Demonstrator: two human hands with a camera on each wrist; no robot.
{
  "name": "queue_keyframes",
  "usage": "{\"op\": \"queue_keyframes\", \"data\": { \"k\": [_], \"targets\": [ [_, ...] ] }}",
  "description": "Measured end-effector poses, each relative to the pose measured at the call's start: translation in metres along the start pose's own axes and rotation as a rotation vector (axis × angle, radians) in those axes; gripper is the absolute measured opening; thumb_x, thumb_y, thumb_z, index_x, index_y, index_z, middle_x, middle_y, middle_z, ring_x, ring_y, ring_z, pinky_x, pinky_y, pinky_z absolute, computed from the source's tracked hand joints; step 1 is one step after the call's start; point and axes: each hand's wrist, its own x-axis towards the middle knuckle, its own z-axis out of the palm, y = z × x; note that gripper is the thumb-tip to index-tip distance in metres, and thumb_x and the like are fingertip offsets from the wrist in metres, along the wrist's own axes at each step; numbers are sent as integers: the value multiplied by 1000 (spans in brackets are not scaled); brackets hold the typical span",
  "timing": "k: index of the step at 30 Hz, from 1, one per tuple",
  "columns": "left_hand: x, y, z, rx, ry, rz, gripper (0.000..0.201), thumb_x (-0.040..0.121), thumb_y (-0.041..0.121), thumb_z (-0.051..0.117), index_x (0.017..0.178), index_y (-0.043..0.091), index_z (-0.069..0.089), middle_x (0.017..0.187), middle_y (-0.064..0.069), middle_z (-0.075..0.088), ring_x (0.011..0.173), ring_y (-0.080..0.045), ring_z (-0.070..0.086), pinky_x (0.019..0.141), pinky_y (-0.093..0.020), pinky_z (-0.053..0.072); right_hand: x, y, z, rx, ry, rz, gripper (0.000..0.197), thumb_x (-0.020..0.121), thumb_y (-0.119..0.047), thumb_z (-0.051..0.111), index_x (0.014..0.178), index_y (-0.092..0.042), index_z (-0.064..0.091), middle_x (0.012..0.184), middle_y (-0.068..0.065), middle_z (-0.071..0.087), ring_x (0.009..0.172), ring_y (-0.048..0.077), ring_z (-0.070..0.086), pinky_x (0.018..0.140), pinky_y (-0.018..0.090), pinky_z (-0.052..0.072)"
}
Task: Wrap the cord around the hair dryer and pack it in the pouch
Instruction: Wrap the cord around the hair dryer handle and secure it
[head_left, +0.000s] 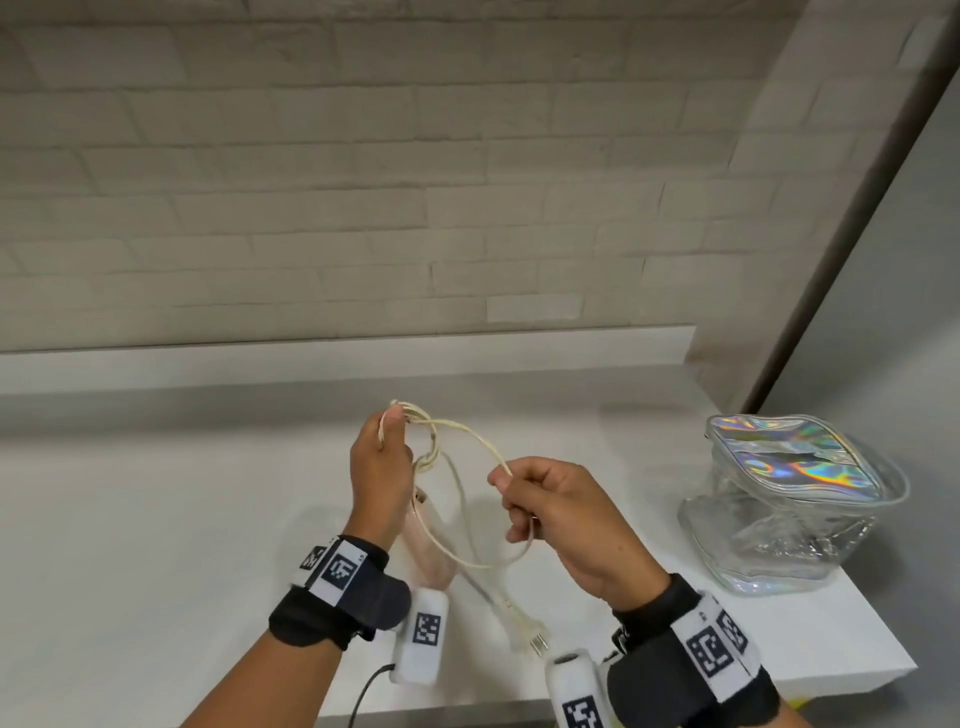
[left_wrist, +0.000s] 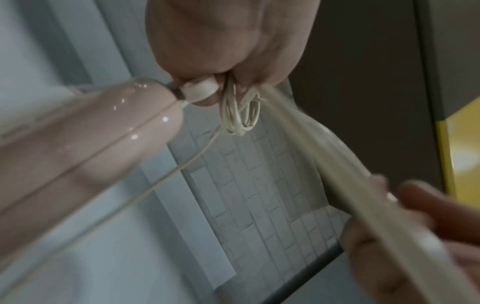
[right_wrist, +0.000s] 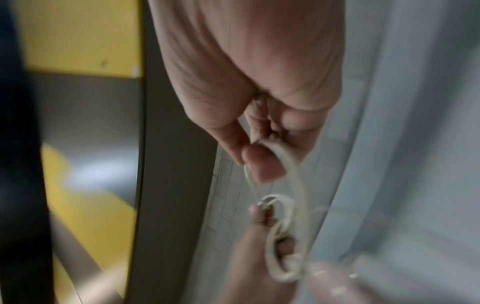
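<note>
In front of me runs a white counter (head_left: 156, 519), smooth and pale, with a raised ledge (head_left: 311, 358) along its back edge against the brick wall. Off to my right, well apart from my hands, the pouch (head_left: 789, 499) stands on it, clear plastic with a shiny rainbow-foil top, near the counter's right end. Close to the front edge, the cord's plug (head_left: 530, 636) seems to rest on the surface, though I cannot be sure.
</note>
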Motion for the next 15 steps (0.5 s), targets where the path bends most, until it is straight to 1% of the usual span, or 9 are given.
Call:
{"op": "queue_keyframes", "data": {
  "k": [3,5,7,9,10,11,12,14,15],
  "targets": [
    [-2,4,-1,4,-41,49,31,101,36,42,95,13,61,51,1,34,40,-11,31,40,-21,33,1,15,1,-187,6,33,11,91,-19,63,94,-10,68,71,3,61,61,15,60,64,27,55],
    [-8,7,4,-5,-75,87,30,101,35,42,98,13,62,48,5,34,43,-13,30,46,-28,34,3,26,10,-256,63,35,30,89,-36,64,111,-16,61,100,0,63,84,12,64,79,32,56],
    [-14,10,9,-1,-85,117,28,101,34,43,101,15,63,49,5,36,42,-10,32,44,-25,35,7,33,17,-566,367,-227,43,88,-41,62,124,-21,49,121,-6,49,106,6,52,91,25,46],
    [-20,11,13,12,-77,133,26,101,33,42,101,17,63,51,2,39,42,-8,34,42,-21,36,7,31,29,-761,569,-649,23,90,-34,56,105,-17,58,105,-4,53,92,6,52,80,19,42],
    [-22,10,16,4,-79,141,26,101,33,42,101,18,63,51,3,40,43,-8,35,43,-21,36,7,30,36,-829,549,-685,20,92,-35,51,88,-17,60,88,-5,56,77,6,52,69,18,41],
    [-25,9,18,-6,-85,153,26,101,33,42,101,17,63,51,5,42,44,-7,37,44,-21,36,8,28,41,-839,454,-623,31,94,-39,45,73,-19,57,72,-8,54,63,7,49,60,19,38],
    [-27,8,21,-3,-88,166,26,101,32,42,101,17,63,53,7,44,46,-6,39,46,-19,38,11,27,46,-776,343,-453,42,97,-42,41,63,-21,53,61,-9,51,56,7,47,55,20,36],
    [-31,7,24,18,-88,189,25,101,31,42,101,18,64,58,9,50,50,-3,44,52,-16,40,15,23,47,-580,177,-170,49,100,-40,38,55,-23,46,54,-7,50,51,9,46,54,22,36],
    [-32,6,26,18,-90,194,25,101,30,41,101,18,64,58,9,50,50,-2,44,52,-15,40,17,22,45,-548,130,-143,48,100,-34,39,54,-22,45,55,-4,51,53,11,46,55,24,37]
  ]
}}
